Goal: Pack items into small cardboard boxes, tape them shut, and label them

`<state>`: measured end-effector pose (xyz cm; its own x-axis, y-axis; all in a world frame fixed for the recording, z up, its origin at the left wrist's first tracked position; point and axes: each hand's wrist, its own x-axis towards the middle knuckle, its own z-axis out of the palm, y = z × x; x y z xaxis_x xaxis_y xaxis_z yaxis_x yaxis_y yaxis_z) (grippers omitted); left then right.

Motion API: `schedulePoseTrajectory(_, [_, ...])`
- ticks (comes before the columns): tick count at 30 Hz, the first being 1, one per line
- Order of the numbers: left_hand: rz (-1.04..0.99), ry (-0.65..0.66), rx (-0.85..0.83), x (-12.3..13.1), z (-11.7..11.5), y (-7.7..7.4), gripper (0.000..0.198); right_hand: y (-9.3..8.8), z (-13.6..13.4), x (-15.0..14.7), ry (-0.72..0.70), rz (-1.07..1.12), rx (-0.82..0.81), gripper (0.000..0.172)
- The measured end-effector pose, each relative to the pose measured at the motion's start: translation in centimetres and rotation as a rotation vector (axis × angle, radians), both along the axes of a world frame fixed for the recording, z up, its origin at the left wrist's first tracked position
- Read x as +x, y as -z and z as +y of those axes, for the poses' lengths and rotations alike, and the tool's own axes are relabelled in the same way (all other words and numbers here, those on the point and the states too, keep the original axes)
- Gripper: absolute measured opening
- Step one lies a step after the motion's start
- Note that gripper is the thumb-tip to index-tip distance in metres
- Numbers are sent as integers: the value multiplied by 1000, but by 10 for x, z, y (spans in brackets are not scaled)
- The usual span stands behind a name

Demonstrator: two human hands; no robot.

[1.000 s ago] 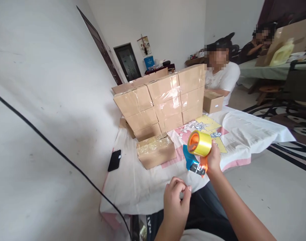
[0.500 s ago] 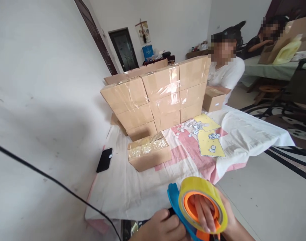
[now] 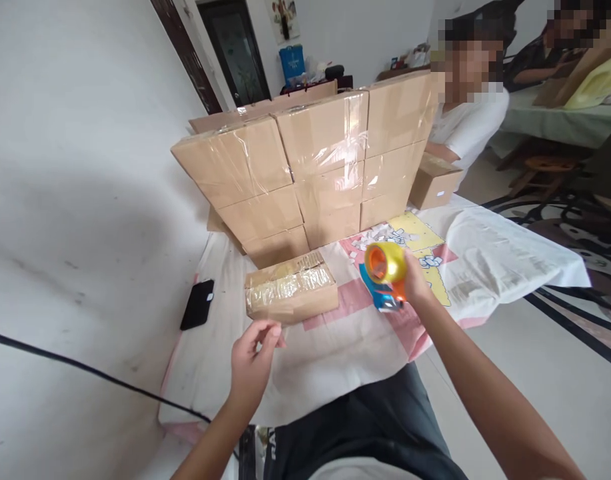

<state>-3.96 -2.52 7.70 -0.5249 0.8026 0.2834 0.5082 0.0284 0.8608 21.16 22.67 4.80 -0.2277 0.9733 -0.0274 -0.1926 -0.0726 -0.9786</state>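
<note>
My right hand [image 3: 416, 279] is closed on a tape dispenser [image 3: 378, 293], blue and orange, that carries a wide roll of yellowish clear tape [image 3: 393, 261]. The dispenser is over the table, right of a small cardboard box [image 3: 305, 303] with shiny tape across its top. In front of that box is my left hand [image 3: 255, 350], its thumb and fingers curled together in a pinch. A faint see-through strip seems to show at its fingertips, too blurred to name. Whether the left fingers touch the box I cannot tell.
Behind the small box rises a wall of stacked, taped cartons [image 3: 325, 160]. A black phone [image 3: 197, 305] lies at the left. White labels [image 3: 385, 233] and yellow sheets [image 3: 438, 283] lie at the right. A person in white [image 3: 473, 120] sits beyond, near another box [image 3: 435, 181].
Both hands have moved forward and apart from my lap. The dispenser went with my right hand to the table's right side; my left hand came up to the small box. The view tilted down.
</note>
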Motion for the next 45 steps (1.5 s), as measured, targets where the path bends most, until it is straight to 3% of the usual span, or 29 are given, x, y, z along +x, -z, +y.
schedulePoseTrajectory(4, [-291, -13, 58, 8, 27, -8, 26, 19, 45, -60, -49, -180, 50, 49])
schedulePoseTrajectory(8, [-389, 0, 93, 5, 33, -17, 28, 27, 57, -59, 18, -259, 56, 40])
schedulePoseTrajectory(11, [-402, -33, 103, 1, 31, -20, 30, 10, 40, -44, 225, -312, 148, 40])
schedulePoseTrajectory(13, [-394, -53, 105, 0, 29, -21, 29, -14, 12, -44, 246, -337, 289, 36])
schedulePoseTrajectory(14, [-384, -59, 104, 0, 28, -21, 29, -27, -7, -50, 164, -343, 358, 32])
schedulePoseTrajectory(15, [-371, -61, 105, 0, 27, -21, 28, -40, -26, -59, -18, -334, 383, 31])
schedulePoseTrajectory(18, [-349, -48, 109, 1, 24, -17, 26, -71, -78, -99, -519, -288, 313, 36])
schedulePoseTrajectory(20, [-352, -24, 108, 3, 22, -12, 26, -79, -97, -127, -654, -244, 265, 40])
schedulePoseTrajectory(24, [-449, -47, 36, 8, 18, -2, 37, -82, -100, -158, -614, -173, 389, 31])
schedulePoseTrajectory(27, [-585, -88, -125, 9, 13, 0, 70, -93, -85, -157, -535, -182, 546, 27])
schedulePoseTrajectory(29, [-617, -104, -167, 7, 9, -2, 80, -109, -70, -150, -513, -177, 577, 28])
schedulePoseTrajectory(35, [-456, -317, 6, -4, 7, -14, 77, -147, -41, -129, -681, -243, 466, 30])
schedulePoseTrajectory(38, [-314, -389, 188, -6, 11, -13, 66, -143, -39, -138, -811, -241, 379, 30])
schedulePoseTrajectory(41, [-81, -235, 260, -10, 17, -3, 61, -121, -34, -160, -855, -274, 347, 28])
schedulePoseTrajectory(45, [263, 52, -196, -14, 32, 15, 58, -84, -20, -189, -825, -470, 464, 18])
